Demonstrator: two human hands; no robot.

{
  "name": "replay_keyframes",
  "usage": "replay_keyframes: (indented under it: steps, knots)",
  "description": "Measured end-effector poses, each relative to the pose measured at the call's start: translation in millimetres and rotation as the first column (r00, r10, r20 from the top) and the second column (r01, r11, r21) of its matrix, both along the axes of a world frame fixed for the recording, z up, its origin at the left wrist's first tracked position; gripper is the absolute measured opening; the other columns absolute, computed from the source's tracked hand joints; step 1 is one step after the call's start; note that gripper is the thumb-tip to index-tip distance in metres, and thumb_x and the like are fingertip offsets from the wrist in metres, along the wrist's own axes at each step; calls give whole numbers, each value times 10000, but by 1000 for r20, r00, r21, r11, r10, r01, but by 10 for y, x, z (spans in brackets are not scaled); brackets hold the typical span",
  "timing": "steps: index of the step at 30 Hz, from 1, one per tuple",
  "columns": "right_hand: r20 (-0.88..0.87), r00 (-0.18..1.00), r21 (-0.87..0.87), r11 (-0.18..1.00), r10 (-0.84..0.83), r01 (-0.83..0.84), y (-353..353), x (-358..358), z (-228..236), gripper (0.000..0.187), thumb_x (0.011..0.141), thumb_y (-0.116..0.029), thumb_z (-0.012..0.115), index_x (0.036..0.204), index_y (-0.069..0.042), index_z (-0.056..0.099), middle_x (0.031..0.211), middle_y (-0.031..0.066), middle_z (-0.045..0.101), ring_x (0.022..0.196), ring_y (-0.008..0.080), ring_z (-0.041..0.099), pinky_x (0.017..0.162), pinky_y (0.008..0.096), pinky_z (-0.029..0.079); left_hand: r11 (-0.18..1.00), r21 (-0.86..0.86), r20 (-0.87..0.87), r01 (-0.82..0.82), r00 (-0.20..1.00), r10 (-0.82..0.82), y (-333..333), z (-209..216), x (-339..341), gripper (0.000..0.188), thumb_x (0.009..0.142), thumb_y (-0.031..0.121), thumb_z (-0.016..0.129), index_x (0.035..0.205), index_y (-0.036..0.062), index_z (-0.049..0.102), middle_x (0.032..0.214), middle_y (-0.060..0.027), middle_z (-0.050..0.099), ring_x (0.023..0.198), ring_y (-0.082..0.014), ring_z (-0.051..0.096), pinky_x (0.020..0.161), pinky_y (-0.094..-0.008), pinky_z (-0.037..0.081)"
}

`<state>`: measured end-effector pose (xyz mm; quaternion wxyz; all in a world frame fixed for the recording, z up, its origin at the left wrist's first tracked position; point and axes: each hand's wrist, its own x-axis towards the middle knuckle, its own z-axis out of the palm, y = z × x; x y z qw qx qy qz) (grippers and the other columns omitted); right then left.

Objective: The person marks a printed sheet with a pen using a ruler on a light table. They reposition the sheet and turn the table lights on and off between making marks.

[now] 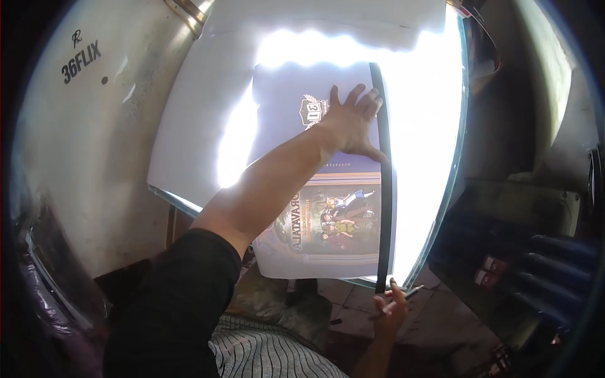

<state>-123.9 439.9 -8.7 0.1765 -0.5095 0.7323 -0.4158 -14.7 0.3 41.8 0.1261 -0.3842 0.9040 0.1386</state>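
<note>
Your left hand spreads over the printed sheet and black strip; your right hand grips a slim tool.

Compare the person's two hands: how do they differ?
The left hand is spread open on the printed sheet; the right hand is curled around a slim tool. The left hand lies across the sheet's upper half; the right hand is past its lower edge. Both are bare and at the dark strip.

One bare left hand, one bare right hand.
There is one blue printed sheet, one flat black strip, one slim pen-like tool.
</note>
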Motion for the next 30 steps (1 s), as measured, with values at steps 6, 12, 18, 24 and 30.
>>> replay_keyframes:
  steps: [6,12,18,24,30]
  knots:
    - [304,923,-125,950,-237,285,-769,-568,362,700,1058,-559,375,1362,54,522,801,124,668,598,111,497,674,280,478,992,112,125,-51,991,37,15,168,-43,1375,676,826,695,1617,47,66,1704,-106,35,1569,-319,-28,1204,-697,101]
    - [-93,994,-229,970,64,-84,-3505,-721,168,265,932,-131,704,1147,24,678,1015,140,728,930,197,715,828,355,567,988,148,136,-54,990,33,29,198,-143,1326,711,814,684,1630,93,56,1710,-71,21,1570,-314,-36,1187,-720,109]
    - [245,959,-155,982,145,-109,-4832,-664,94,257,966,-200,659,1067,35,684,854,116,752,746,181,739,696,312,573,986,164,143,-33,990,9,-22,254,-100,1330,731,844,630,1625,72,18,1711,-80,-11,1570,-315,-60,1202,-695,111]
    - [200,960,-160,973,195,-164,-4888,-668,18,258,980,-208,643,1050,38,683,842,104,746,749,155,725,691,293,565,986,166,161,-31,987,4,-40,240,-103,1326,735,841,630,1625,70,20,1712,-77,-16,1570,-315,-59,1202,-695,115]
    - [228,942,-227,955,245,-193,-4918,-669,-26,259,982,-202,637,1067,37,687,841,103,742,735,155,718,693,297,560,986,162,153,-31,988,6,-18,236,-97,1329,734,842,630,1625,70,16,1712,-79,-21,1570,-318,-61,1194,-707,114]
